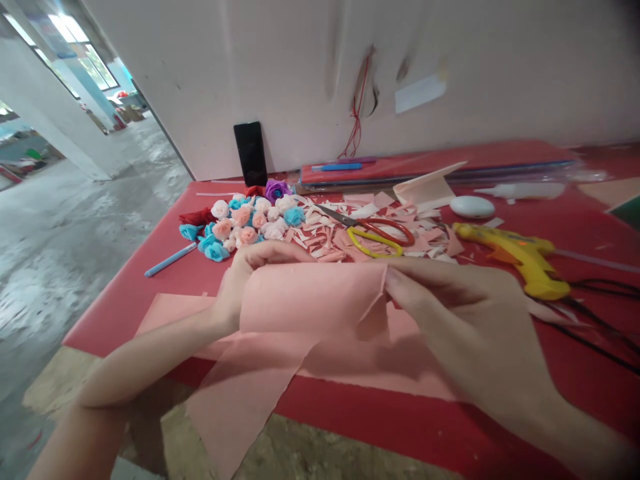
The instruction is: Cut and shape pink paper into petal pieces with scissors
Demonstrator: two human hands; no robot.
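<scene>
Both of my hands hold up a strip of pink crepe paper (305, 307) over the front of the red table (125, 300). My left hand (245, 273) grips its left edge, fingers curled over the top. My right hand (450, 300) pinches the right edge between thumb and fingers. The lower end of the strip hangs down past the table's front edge. More pink paper (165, 310) lies flat underneath.
Behind lie a pile of small paper roses (240, 223), pink scraps (340, 237), red-and-yellow scissors (375, 233), a yellow glue gun (525, 257) with black cables, a white oval object (473, 207), a blue pen (170, 260) and a black phone (251, 153) leaning on the wall.
</scene>
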